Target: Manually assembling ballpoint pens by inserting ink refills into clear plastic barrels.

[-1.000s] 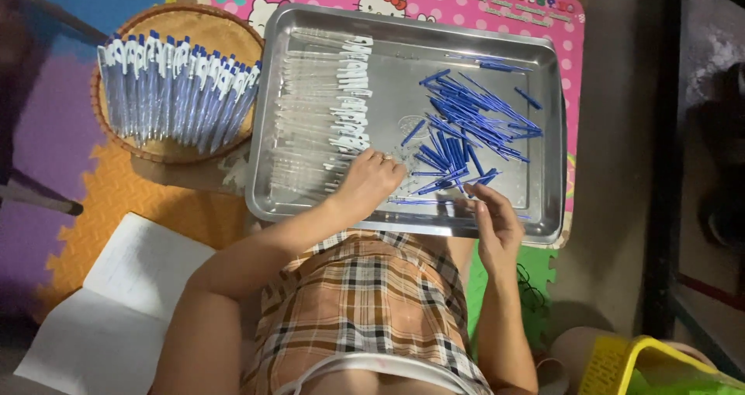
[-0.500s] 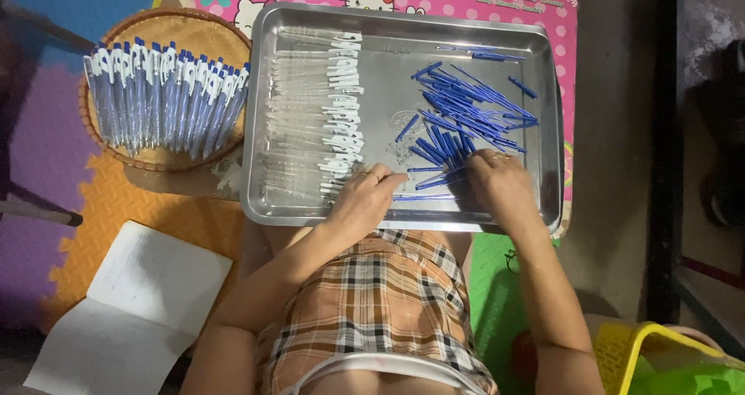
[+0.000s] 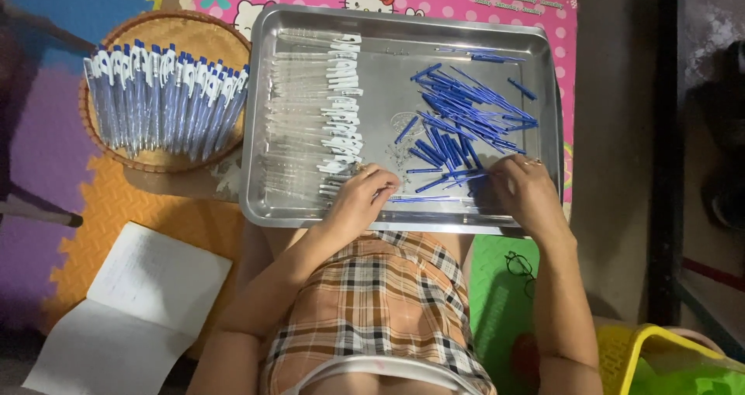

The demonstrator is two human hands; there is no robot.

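A steel tray (image 3: 310, 209) rests across my lap. Its left half holds rows of clear pen barrels (image 3: 310, 123) with white clips, and its right half a loose pile of thin blue refills (image 3: 466, 119). My left hand (image 3: 361, 197) is curled at the near end of the barrel rows, fingers closed around what looks like one clear barrel. At the near edge of the blue pile, my right hand (image 3: 524, 185) lies palm down, fingertips pinching a blue refill (image 3: 454, 179).
A round woven basket (image 3: 167, 30) full of blue-and-white assembled pens (image 3: 163, 100) stands left of the tray. An open white notebook (image 3: 132, 310) lies on the foam floor mat at lower left. Eyeglasses (image 3: 520, 267) and a yellow bin (image 3: 644, 348) are at my right.
My right hand has moved from beside my left hand out to the right, to the near edge of the blue refill pile. My left hand has stayed put.
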